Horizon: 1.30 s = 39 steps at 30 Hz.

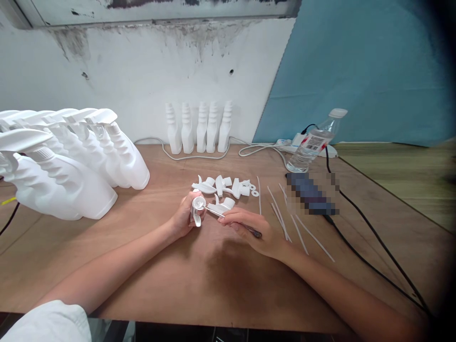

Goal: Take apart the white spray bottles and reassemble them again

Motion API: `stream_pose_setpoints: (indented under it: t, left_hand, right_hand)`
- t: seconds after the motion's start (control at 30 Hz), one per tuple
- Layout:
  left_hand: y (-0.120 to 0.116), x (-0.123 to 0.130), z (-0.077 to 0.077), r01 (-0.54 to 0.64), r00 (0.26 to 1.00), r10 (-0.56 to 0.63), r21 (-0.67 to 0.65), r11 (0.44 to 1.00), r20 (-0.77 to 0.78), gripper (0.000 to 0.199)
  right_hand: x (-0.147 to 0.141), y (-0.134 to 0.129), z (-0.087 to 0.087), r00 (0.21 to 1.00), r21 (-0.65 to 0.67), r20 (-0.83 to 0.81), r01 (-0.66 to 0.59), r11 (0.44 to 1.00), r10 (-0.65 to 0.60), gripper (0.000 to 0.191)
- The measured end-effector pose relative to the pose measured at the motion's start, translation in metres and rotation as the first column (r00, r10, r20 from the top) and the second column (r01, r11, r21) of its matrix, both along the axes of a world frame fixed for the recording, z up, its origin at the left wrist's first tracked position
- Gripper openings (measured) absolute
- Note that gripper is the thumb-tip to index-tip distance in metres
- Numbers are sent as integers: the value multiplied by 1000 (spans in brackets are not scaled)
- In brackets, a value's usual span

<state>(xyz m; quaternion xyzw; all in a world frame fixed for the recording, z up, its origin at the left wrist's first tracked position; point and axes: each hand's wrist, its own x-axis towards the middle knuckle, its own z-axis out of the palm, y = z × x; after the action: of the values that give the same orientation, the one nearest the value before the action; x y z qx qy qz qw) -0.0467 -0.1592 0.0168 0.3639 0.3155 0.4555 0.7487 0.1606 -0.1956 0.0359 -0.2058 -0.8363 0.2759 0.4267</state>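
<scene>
Indoors | hands [185, 214] [257, 232] over brown tabletop [167, 285] | stained white wall [128, 80] | blue sheet [363, 71]

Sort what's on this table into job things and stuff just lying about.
Seem to belong to the job:
spray head in the left hand
tool in the right hand
loose spray heads
rings
thin tubes
white bottles

Seem to be just lying about:
water bottle
power strip
black cables
dark blurred thing

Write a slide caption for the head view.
Left hand holds a white trigger head while right hand holds a slim tool at its rim.
</scene>
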Motion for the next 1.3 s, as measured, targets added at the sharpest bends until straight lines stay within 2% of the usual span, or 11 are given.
stream_pose_setpoints:
  t: [0.27, 0.47, 0.6, 0.77, 0.87, 1.0, 1.13, 1.23, 1.3]
  left_hand:
    - [-2, 0, -2, 38, 998, -37, 22, 999, -46, 36]
    - [-4, 5, -2, -62, 996, 66, 60, 996, -62, 42]
    - [-5, 7, -4, -75, 995, 80, 75, 994, -62, 43]
    - [-4, 8, -6, -72, 997, 75, 86, 994, -27, 43]
    - [-4, 8, -5, -75, 997, 74, 93, 993, 20, 43]
    - [-2, 4, -5, -113, 994, 110, 162, 980, 27, 36]
    - [1, -3, -4, -168, 983, 183, 295, 941, -23, 34]
    - [2, -8, -4, -179, 963, 240, 377, 909, -121, 38]
    - [3, -12, -5, -160, 941, 275, 456, 876, -197, 39]
  right_hand:
    - [2, 1, -3, 1000, 39, 15, -3, 999, 3, 25]
    - [3, 2, -9, 994, 163, 71, 67, 984, -79, 29]
    - [3, 4, -13, 978, 315, 120, 127, 941, -172, 31]
    - [1, 8, -15, 952, 500, 186, 120, 858, -242, 31]
    - [3, 9, -13, 940, 565, 174, 148, 812, -292, 33]
    - [15, 13, -6, 904, 573, 108, 283, 769, -413, 32]
    - [34, 22, 2, 817, 533, 10, 484, 695, -576, 21]
    - [48, 32, 5, 723, 450, -34, 627, 635, -690, 13]
    - [55, 37, 5, 663, 354, -12, 703, 616, -749, 19]
